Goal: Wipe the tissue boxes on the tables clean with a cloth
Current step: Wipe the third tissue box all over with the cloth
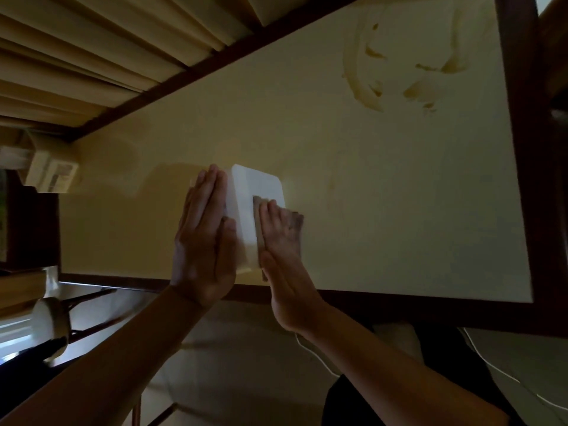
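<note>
A white tissue box (pixel 246 204) with rounded corners stands on the pale table (pixel 384 195) close to its near edge. My left hand (pixel 204 241) lies flat against the box's left side, fingers straight and together. My right hand (pixel 281 250) presses a small brownish cloth (pixel 257 207) against the box's right side with straight fingers. Only an edge of the cloth shows beside and under the fingers.
The table has a dark wooden frame (pixel 519 149). A wet smear (pixel 399 66) marks its far right area. Slatted blinds (pixel 107 50) run along the far left. Another pale box-like object (pixel 50 175) sits at the left, and a stool (pixel 50 321) stands below.
</note>
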The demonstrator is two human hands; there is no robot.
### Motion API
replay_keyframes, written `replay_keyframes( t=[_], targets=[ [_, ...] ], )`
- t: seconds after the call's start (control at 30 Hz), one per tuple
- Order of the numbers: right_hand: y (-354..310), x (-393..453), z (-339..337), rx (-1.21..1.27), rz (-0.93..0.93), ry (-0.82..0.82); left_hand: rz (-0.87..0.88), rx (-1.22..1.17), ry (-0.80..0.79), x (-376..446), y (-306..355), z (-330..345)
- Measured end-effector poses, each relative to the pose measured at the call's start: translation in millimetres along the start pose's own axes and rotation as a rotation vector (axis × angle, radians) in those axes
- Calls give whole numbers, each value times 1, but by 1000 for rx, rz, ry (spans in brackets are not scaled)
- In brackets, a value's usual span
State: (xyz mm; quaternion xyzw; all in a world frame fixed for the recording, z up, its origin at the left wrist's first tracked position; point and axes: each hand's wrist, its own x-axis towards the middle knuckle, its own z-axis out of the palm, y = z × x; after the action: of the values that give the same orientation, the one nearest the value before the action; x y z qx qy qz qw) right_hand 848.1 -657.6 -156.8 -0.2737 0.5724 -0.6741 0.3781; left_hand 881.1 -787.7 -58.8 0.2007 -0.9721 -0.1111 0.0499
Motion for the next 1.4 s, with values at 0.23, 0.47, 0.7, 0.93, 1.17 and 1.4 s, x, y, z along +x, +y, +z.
replay_keyframes(
  t=[0.23, 0.47, 0.7, 0.93, 1.17, 1.4],
  targets=[
    [-31, 20, 6, 25, -136, 25, -6, 11, -3, 0, -1, 2],
    [-21, 74, -4, -25, -130, 32, -22, -14, 3, 0, -2, 2],
    [15, 88, -18, -57, -108, 66, 21, -47, 15, -2, -2, 2],
    [18, 52, -9, -9, 14, 46, -1, -36, 7, -2, -3, 3],
    [-9, 10, 0, 11, -72, 38, 28, -49, 31, -3, -5, 5],
    [-28, 36, 2, 11, -185, 27, -11, -60, 26, -2, -5, 5]
  ],
)
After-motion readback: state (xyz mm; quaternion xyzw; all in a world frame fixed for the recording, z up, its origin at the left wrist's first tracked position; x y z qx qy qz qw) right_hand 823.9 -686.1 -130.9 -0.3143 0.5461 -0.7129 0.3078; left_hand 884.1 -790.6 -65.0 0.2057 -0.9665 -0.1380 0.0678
